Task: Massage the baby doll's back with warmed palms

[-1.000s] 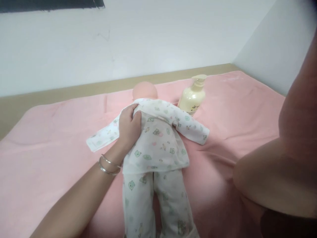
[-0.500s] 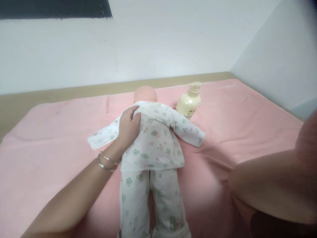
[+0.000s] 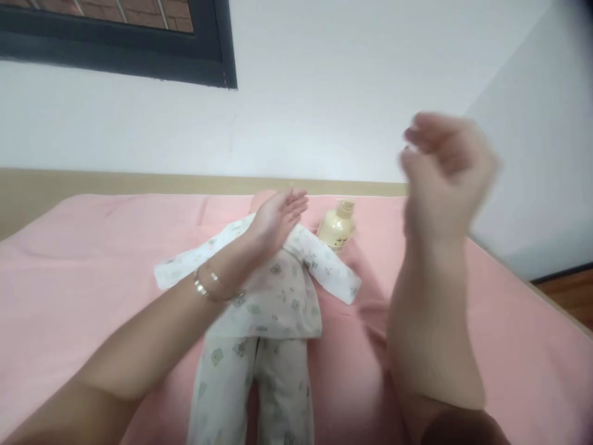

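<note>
A doll in a white long-sleeved top and trousers (image 3: 282, 377) with a small green animal print lies on a pink sheet, arms spread. Its head (image 3: 262, 199) is mostly hidden behind my left hand. My left hand (image 3: 278, 225), with two silver bangles at the wrist, is over the doll's upper body, fingers stretched out and palm turned to the right; I cannot tell whether it touches the cloth. My right hand (image 3: 445, 173) is raised high at the right, blurred, with its fingers curled in and nothing visible in them. A cream-coloured bottle (image 3: 337, 228) stands beside the doll's right-side sleeve.
The pink sheet (image 3: 83, 253) covers a bed or table with a wooden edge (image 3: 139, 181) at the back. Behind it rises a white wall (image 3: 324, 93) with a dark-framed window (image 3: 227, 55) at the upper left. Brown flooring (image 3: 569, 300) shows at the far right.
My left hand has turned on its side and its fingers have left the doll's shoulder. My right hand has come up into view from the right. The view has tilted upward.
</note>
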`<state>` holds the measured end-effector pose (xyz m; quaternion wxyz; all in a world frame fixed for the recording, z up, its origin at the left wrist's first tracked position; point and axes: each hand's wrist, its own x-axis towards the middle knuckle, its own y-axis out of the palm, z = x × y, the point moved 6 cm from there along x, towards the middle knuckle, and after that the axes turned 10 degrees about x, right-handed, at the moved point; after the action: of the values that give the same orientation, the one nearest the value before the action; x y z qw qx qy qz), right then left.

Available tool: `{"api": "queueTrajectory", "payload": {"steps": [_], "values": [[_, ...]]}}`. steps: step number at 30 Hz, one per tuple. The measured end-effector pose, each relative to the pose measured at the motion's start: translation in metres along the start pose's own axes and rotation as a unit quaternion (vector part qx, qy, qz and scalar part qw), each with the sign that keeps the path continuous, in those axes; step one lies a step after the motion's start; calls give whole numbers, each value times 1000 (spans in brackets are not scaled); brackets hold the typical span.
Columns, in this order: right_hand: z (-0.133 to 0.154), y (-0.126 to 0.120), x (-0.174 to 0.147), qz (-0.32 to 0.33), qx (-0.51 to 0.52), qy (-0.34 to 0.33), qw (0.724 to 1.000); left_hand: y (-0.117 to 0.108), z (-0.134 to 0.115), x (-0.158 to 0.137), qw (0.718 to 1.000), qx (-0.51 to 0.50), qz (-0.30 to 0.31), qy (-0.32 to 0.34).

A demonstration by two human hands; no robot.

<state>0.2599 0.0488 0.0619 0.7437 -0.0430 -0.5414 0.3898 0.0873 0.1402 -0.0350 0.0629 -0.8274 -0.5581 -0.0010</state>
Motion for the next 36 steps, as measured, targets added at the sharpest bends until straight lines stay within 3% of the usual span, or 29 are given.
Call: {"api": "queueTrajectory", "payload": {"steps": [1, 2, 5, 7, 10, 13, 18, 21, 24, 29, 36], "values": [[-8, 9, 4, -18, 6, 47, 999, 11, -2, 7, 999, -39, 25, -29], [-13, 25, 7, 19, -32, 63, 997, 20, -4, 13, 995, -71, 46, -54], [-20, 63, 6, 121, -142, 45, 981, 39, -12, 22, 981, -152, 87, -89], [-24, 81, 0, 178, -161, 31, 970, 45, -18, 20, 970, -197, 106, -100], [-32, 96, -7, 247, -161, 40, 955, 49, -19, 12, 955, -235, 125, -128], [-37, 102, -7, 273, -136, 62, 950, 45, -15, 3, 936, -282, 144, -156], [-41, 101, -2, 274, -116, 133, 946, 18, -12, -15, 883, -395, 149, -206], [-42, 101, 1, 259, -128, 186, 939, -11, -20, -28, 870, -424, 122, -219], [-42, 100, 2, 258, -137, 235, 927, -43, -37, -39, 875, -437, 77, -192], [-38, 100, 0, 305, -177, 265, 897, -86, -67, -57, 889, -449, 5, -92], [-30, 89, -1, 295, -155, 222, 916, -106, -83, -75, 906, -422, -44, -15]]}}
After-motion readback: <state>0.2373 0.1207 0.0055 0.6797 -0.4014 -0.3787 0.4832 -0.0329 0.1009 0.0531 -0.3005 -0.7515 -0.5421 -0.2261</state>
